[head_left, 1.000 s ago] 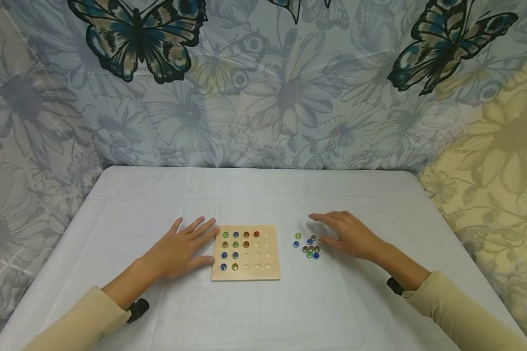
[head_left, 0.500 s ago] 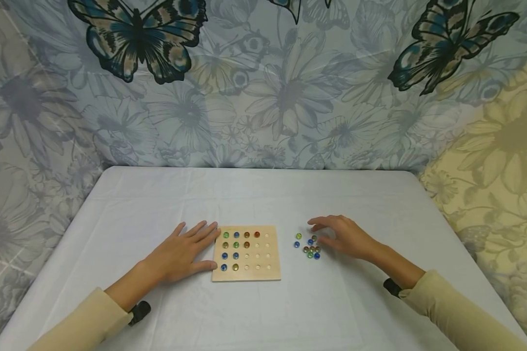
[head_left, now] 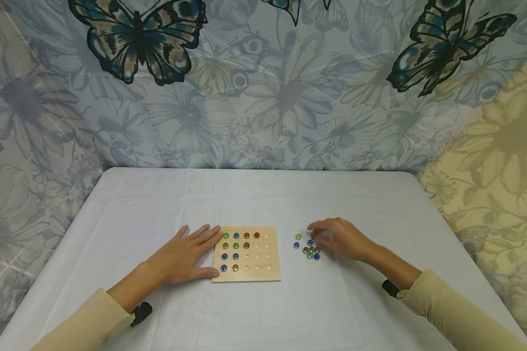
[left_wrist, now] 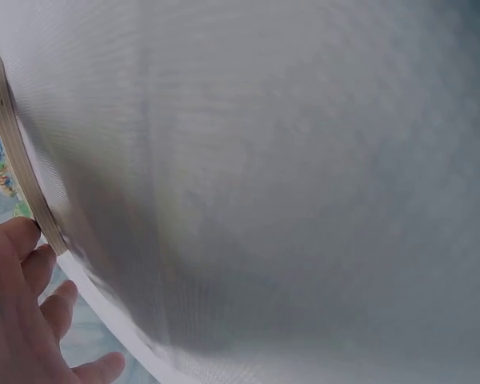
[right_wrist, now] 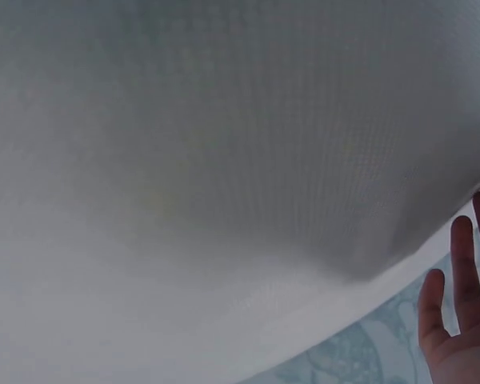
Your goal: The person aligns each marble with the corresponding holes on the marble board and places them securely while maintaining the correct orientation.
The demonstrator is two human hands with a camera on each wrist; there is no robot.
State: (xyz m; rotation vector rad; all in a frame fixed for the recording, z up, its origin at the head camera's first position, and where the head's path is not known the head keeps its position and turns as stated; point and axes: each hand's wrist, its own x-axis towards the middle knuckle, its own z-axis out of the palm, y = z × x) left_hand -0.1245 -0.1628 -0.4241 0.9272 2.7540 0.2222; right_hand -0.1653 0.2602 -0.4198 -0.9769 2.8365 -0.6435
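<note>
The wooden board [head_left: 246,253] and the loose marbles [head_left: 309,246] lie well apart, with a bare strip of tablecloth [head_left: 263,195] between them. The left hand [head_left: 182,256] blocks the board's left edge. The right hand [head_left: 342,239] blocks the marbles' right side. Far and near tablecloth areas lie open.

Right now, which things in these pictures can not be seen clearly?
- Right hand: head view, curled fingers cover the nearest marbles; whether one is pinched cannot be told.
- Board: left wrist view, only an edge shows, cut off at the left border.
- Cloth: fills the right wrist view, blurred; only fingertips show at the corner.
- Left hand: head view, covers the board's left edge.
</note>
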